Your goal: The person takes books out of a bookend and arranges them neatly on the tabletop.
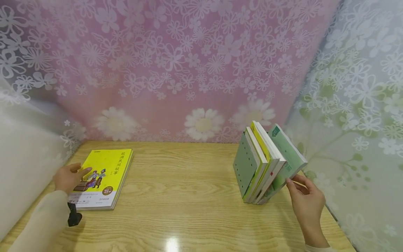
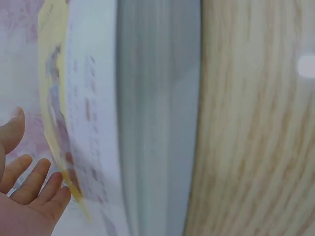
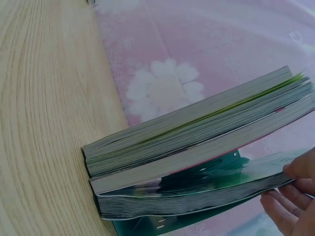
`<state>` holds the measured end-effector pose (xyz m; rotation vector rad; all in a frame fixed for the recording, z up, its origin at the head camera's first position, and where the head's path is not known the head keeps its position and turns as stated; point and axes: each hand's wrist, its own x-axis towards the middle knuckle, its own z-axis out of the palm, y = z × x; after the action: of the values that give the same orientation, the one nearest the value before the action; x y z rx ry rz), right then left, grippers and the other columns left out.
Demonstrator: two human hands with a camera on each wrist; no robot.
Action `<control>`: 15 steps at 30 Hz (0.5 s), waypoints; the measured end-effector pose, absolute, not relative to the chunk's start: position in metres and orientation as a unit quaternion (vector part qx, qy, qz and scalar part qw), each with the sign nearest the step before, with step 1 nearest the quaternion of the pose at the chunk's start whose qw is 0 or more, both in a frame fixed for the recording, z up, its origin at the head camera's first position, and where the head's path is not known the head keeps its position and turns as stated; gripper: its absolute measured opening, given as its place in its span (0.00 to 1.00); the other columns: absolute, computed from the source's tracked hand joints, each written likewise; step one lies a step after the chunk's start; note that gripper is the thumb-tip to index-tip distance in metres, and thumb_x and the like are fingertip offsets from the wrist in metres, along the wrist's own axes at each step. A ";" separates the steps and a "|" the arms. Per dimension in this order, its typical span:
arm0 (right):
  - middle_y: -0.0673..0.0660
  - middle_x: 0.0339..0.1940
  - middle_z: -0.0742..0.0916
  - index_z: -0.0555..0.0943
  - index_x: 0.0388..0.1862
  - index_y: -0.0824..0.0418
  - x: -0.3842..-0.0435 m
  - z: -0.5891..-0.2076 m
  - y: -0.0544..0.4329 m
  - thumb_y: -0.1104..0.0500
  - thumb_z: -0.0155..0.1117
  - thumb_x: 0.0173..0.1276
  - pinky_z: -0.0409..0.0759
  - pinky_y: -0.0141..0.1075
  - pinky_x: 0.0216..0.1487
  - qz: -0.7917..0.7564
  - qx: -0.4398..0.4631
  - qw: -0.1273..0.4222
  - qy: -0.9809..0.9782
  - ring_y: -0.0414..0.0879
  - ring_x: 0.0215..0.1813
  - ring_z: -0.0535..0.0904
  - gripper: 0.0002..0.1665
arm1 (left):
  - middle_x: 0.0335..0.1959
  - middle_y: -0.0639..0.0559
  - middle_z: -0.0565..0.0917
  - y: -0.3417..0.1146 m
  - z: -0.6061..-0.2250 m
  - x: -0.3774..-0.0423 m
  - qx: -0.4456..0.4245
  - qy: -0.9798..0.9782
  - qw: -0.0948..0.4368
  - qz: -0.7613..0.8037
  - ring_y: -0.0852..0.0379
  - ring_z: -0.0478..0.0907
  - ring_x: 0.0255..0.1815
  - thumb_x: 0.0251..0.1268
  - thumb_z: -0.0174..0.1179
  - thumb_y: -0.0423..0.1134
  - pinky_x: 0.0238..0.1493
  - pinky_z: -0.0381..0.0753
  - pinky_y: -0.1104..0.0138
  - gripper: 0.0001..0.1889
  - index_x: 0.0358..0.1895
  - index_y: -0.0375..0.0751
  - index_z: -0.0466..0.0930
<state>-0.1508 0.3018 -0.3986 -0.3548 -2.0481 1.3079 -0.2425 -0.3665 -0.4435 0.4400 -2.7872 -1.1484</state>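
At the left of the table lies a yellow book [image 1: 107, 161] with a white band and cartoon figures on its cover. My left hand [image 1: 67, 176] is at its left side, fingers apart and thumb reaching over the cover; the left wrist view shows the spread fingers beside the cover. On the right, my right hand [image 1: 306, 199] pinches the edge of a light green book [image 1: 288, 154] between thumb and fingers. That book leans outward from a row of upright books [image 1: 264, 168]. In the right wrist view its page edges [image 3: 206, 199] stand slightly apart from the other books.
A green perforated bookend [image 1: 244, 168] stands at the left end of the row. The wooden table [image 1: 182, 182] stretches between the two groups of books. Pink floral cloth [image 1: 173, 70] hangs behind, and pale floral cloth [image 1: 362, 105] rises close on the right.
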 end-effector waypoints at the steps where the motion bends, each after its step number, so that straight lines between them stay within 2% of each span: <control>1: 0.32 0.30 0.83 0.82 0.46 0.71 -0.149 -0.398 0.302 0.66 0.68 0.62 0.78 0.18 0.31 0.501 -0.139 0.335 -0.786 0.25 0.31 0.81 0.14 | 0.64 0.21 0.64 -0.365 -0.443 -0.243 0.142 -0.913 0.045 -0.379 0.25 0.61 0.63 0.70 0.50 0.58 0.60 0.64 0.38 0.41 0.68 0.21 0.58; 8: 0.35 0.32 0.82 0.82 0.45 0.71 -0.138 -0.395 0.298 0.67 0.68 0.60 0.77 0.17 0.32 0.491 -0.154 0.343 -0.786 0.23 0.32 0.80 0.14 | 0.65 0.22 0.63 -0.353 -0.437 -0.247 0.091 -0.921 0.045 -0.377 0.24 0.60 0.64 0.68 0.50 0.62 0.58 0.65 0.37 0.45 0.69 0.22 0.56; 12: 0.35 0.35 0.80 0.81 0.50 0.71 -0.139 -0.396 0.298 0.68 0.68 0.60 0.76 0.15 0.36 0.460 -0.118 0.354 -0.806 0.20 0.35 0.78 0.18 | 0.67 0.24 0.62 -0.339 -0.429 -0.250 0.065 -0.918 0.042 -0.390 0.25 0.60 0.65 0.68 0.50 0.62 0.59 0.64 0.37 0.45 0.71 0.24 0.55; 15: 0.39 0.38 0.81 0.79 0.55 0.68 -0.142 -0.397 0.297 0.66 0.68 0.61 0.76 0.15 0.36 0.454 -0.106 0.344 -0.815 0.18 0.36 0.76 0.22 | 0.68 0.25 0.61 -0.327 -0.423 -0.250 0.045 -0.912 0.032 -0.406 0.26 0.59 0.66 0.67 0.51 0.62 0.60 0.64 0.37 0.45 0.72 0.26 0.53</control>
<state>-0.1421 0.2971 -0.3967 -0.2750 -2.1185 1.1795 -0.2503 -0.3267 -0.4235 0.1373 -2.8089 -1.2490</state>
